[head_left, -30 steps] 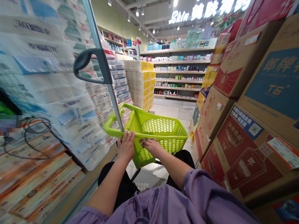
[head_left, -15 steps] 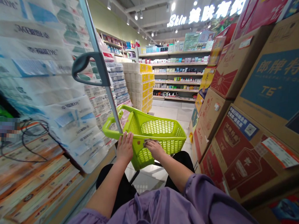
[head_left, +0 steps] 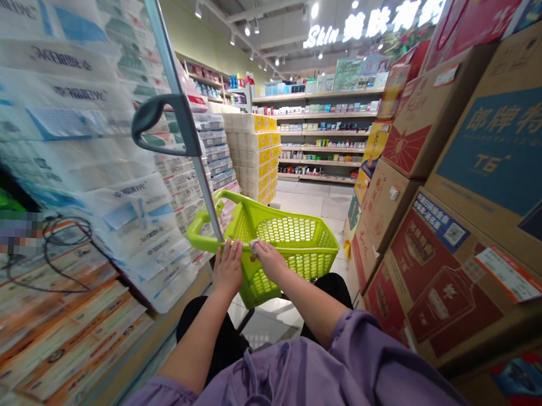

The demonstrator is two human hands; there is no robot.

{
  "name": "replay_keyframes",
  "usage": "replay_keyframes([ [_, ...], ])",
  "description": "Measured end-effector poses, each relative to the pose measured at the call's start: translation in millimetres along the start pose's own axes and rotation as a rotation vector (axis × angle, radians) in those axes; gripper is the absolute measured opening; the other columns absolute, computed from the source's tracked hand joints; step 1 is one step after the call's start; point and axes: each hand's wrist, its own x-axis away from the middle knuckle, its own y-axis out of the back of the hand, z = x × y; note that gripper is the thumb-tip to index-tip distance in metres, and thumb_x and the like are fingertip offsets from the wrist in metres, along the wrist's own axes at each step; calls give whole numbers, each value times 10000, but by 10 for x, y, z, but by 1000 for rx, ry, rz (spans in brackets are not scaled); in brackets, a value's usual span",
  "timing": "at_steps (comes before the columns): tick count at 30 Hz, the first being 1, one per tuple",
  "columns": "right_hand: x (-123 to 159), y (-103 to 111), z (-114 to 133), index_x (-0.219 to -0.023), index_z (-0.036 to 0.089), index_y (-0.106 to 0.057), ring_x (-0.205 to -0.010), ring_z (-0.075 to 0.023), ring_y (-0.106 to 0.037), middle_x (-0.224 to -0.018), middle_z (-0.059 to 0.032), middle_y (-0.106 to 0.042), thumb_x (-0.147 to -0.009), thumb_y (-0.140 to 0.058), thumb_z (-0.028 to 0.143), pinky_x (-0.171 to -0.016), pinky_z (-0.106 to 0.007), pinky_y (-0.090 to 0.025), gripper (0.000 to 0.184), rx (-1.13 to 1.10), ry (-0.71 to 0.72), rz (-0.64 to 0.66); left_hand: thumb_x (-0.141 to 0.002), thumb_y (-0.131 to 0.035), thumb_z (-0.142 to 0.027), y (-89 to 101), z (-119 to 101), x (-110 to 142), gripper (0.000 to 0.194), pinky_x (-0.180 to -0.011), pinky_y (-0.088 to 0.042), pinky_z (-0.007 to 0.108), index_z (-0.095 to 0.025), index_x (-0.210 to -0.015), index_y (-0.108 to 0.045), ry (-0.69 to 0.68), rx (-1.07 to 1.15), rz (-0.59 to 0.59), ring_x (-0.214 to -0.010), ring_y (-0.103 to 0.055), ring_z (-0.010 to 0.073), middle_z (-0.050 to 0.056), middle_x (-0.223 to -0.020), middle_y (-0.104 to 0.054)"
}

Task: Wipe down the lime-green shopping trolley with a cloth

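Note:
A lime green plastic shopping basket (head_left: 291,238) on wheels stands in the aisle in front of me. My left hand (head_left: 228,266) rests on its near rim, fingers together and curled over the edge beside the metal pull handle pole (head_left: 184,124). My right hand (head_left: 269,259) is closed on a small grey cloth (head_left: 253,245) pressed against the same rim, close to my left hand. I wear a purple top.
Stacked tissue and paper packs (head_left: 94,155) fill the left side. Large cardboard boxes (head_left: 460,178) are piled on the right. The tiled aisle floor (head_left: 308,202) runs ahead to shelves of bottles (head_left: 321,132) at the back.
My right hand with the cloth has slid left along the basket rim toward my left hand. The left hand has stayed on the rim.

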Motion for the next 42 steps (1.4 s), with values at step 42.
replay_keyframes([
  [42, 204, -19, -155, -1412, 236, -404, -1325, -192, -401, -1452, -74, -442, -834, -414, 26, -1114, -423, -290, 615, -5, -100, 42, -798, -378, -89, -23, 5, 30, 630, -1181, -178, 442, -85, -1428, -345, -25, 1, -21, -1447, -144, 260, 93, -1487, -392],
])
